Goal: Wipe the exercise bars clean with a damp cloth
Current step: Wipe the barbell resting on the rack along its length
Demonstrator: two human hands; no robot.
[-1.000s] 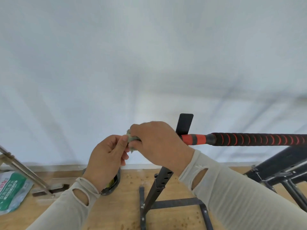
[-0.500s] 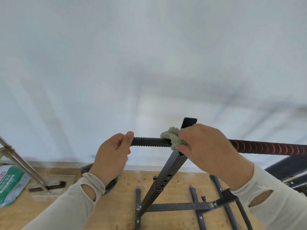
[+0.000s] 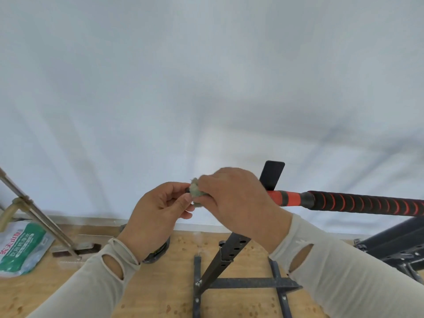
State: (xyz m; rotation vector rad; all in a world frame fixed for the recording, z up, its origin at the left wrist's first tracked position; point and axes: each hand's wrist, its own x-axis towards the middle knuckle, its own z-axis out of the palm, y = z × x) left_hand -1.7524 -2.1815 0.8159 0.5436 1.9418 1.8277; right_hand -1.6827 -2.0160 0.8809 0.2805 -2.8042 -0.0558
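Observation:
A horizontal exercise bar with a black and red spiral grip and an orange section rests on a black perforated stand. My right hand is closed around a grey-green cloth wrapped on the bar's left end. My left hand pinches the very tip of the bar, right beside the cloth, thumb and fingers touching it. The end of the bar is hidden under both hands.
A white wall fills the background above a wooden floor. A green and white bag lies at the far left beside a slanted metal pole. More black frame parts stand at the right. A dark round object lies behind my left wrist.
My right hand slid the cloth right along the bar half a second ago, then back left to the bar's end. The left hand stayed on the tip.

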